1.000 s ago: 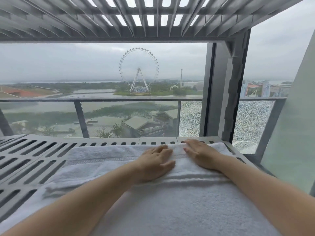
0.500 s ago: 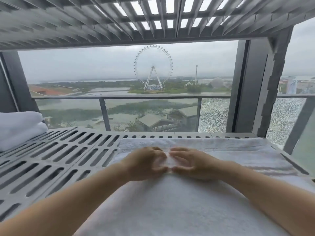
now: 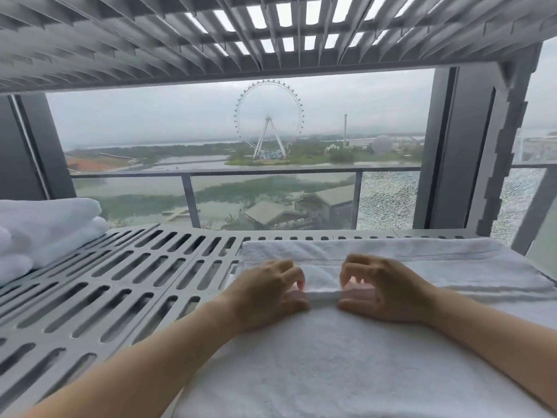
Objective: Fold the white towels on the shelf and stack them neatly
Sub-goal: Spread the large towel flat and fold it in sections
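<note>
A white towel [image 3: 331,363] lies spread over the right half of the grey slotted shelf [image 3: 99,291], reaching from the near edge to the back. My left hand [image 3: 265,294] and my right hand [image 3: 382,292] rest on its middle, a hand's width apart. Each pinches a raised fold of the towel between thumb and curled fingers. A stack of folded white towels [image 3: 45,227] sits at the left end of the shelf.
Another slotted shelf [image 3: 211,40] hangs low overhead. A grey upright post [image 3: 476,152] stands at the back right. Behind the shelf is a window with a railing and a view of a big wheel. Bare shelf lies between the spread towel and the stack.
My hands went from lying flat near the towel's far edge to coming together at its middle and pinching up a fold. The view swung left, so the folded stack came into sight.
</note>
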